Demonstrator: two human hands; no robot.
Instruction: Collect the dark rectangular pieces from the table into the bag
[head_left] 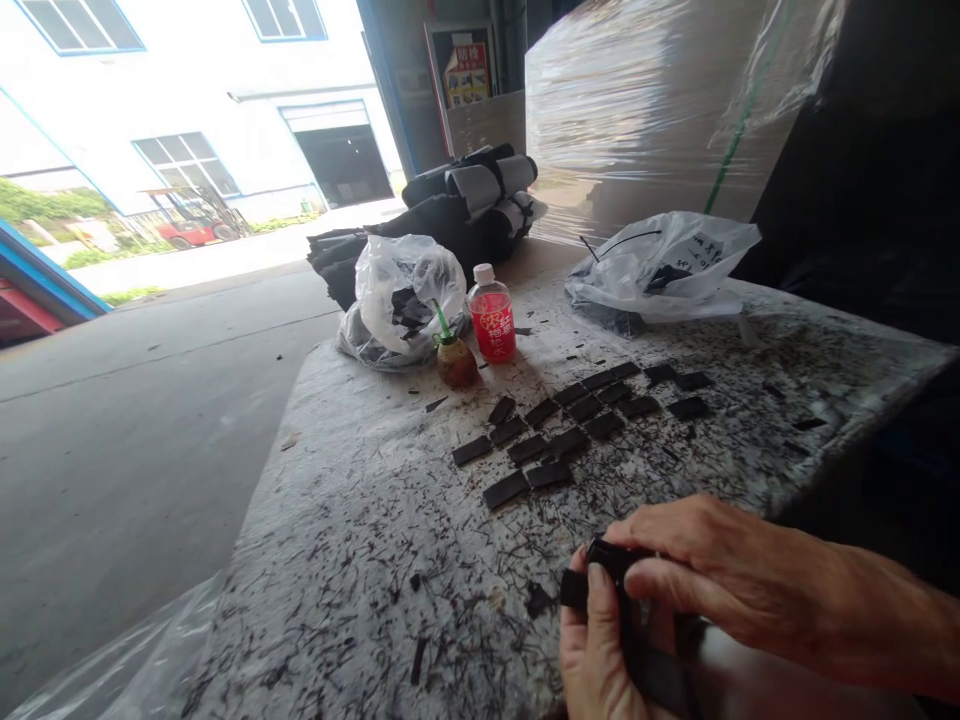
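At the lower right, my left hand is closed round a dark strip, with the thumb pressed on it. My right hand reaches in from the right, its fingers on the upper part of the same dark material, close to my left thumb. Part of what lies between the two hands is hidden or blurred. Beyond them, several small black rectangular pieces lie in rough rows on the speckled table. Thin black scraps are scattered all around these pieces.
Behind the pieces stand a red-labelled bottle, a small brown container with a green top and a white plastic bag. Another bag lies at the back right. Dark rolls and a wrapped stack are farther back.
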